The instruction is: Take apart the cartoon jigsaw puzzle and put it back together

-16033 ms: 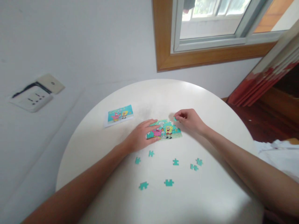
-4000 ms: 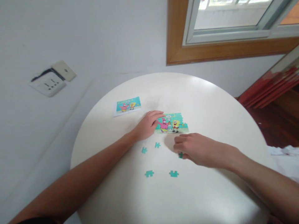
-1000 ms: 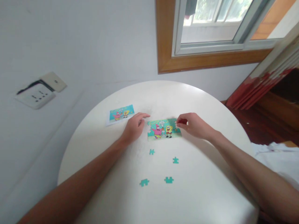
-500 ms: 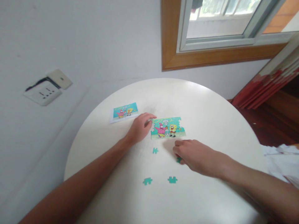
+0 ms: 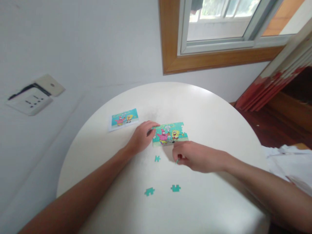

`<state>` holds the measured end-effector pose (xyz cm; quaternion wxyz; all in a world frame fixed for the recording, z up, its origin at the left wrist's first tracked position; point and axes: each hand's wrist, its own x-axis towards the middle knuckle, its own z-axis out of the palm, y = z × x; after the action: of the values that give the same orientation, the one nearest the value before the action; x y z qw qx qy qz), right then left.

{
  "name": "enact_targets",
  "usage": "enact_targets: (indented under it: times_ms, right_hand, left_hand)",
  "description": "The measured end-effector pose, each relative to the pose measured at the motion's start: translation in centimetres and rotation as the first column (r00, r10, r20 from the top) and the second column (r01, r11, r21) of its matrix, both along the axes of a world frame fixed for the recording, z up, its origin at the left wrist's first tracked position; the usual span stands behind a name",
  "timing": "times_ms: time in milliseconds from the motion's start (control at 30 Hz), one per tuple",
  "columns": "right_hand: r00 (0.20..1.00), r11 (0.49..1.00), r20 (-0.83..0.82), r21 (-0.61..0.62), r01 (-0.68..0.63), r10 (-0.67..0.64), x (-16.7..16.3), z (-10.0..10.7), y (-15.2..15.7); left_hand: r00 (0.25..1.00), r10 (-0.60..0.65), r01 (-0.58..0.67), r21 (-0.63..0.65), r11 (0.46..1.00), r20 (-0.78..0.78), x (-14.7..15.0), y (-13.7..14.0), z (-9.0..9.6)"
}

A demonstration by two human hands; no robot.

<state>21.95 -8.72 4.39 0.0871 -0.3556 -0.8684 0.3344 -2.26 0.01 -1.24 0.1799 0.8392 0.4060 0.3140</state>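
A partly joined jigsaw puzzle [image 5: 168, 133] with cartoon figures lies on the white table; its left and right sides show notched gaps. My left hand [image 5: 142, 136] rests at its left edge, fingertips at the upper left corner, thumb apart from the fingers. Just below the puzzle, my right hand [image 5: 192, 156] pinches a small green puzzle piece [image 5: 177, 161], mostly hidden by the fingers. Three loose green pieces lie nearer to me: one piece [image 5: 157, 158] under the puzzle, another piece [image 5: 149, 191] lower left, and a third piece [image 5: 175, 188] lower right.
A picture card [image 5: 124, 119] showing the same cartoon scene lies left of the puzzle on the round white table [image 5: 207, 107]. Behind are a wall with a socket [image 5: 31, 100] and a wood-framed window [image 5: 168, 48]. White papers [image 5: 290, 162] are beyond the table's right edge.
My right hand has lifted the green puzzle piece from the table and turned it on edge, moving slightly up toward the puzzle. My left hand stays at the puzzle's edge. The view has shifted slightly.
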Motion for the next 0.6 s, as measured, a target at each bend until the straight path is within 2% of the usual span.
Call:
enact_targets:
  times_ms: [67,133,233,333,600]
  right_hand:
    - [0.968,0.988,-0.196,-0.057,0.146,-0.154,0.9,0.0,1.7]
    - [0.877,0.945,-0.352,-0.108,0.31,-0.328,2.1,-0.1,3.5]
    - [0.792,0.882,-0.419,-0.051,0.468,-0.445,4.0,-0.5,5.9]
    - [0.804,0.859,-0.38,0.046,0.51,-0.457,5.3,-1.2,7.3]
    - [0.82,0.856,-0.285,-0.002,0.517,-0.496,5.8,-2.6,8.0]
  left_hand:
    - [1.0,0.0,0.0,0.003,1.0,-0.005,0.0,0.0,0.0]
    - [1.0,-0.001,0.002,0.004,1.0,-0.008,0.1,-0.1,0.0]
    - [1.0,-0.008,0.008,0.0,1.0,-0.011,0.0,-0.1,0.0]
    - [1.0,-0.009,0.009,-0.002,1.0,-0.018,0.0,-0.1,-0.1]
    - [1.0,-0.003,0.003,0.007,1.0,-0.014,0.1,-0.2,0.0]
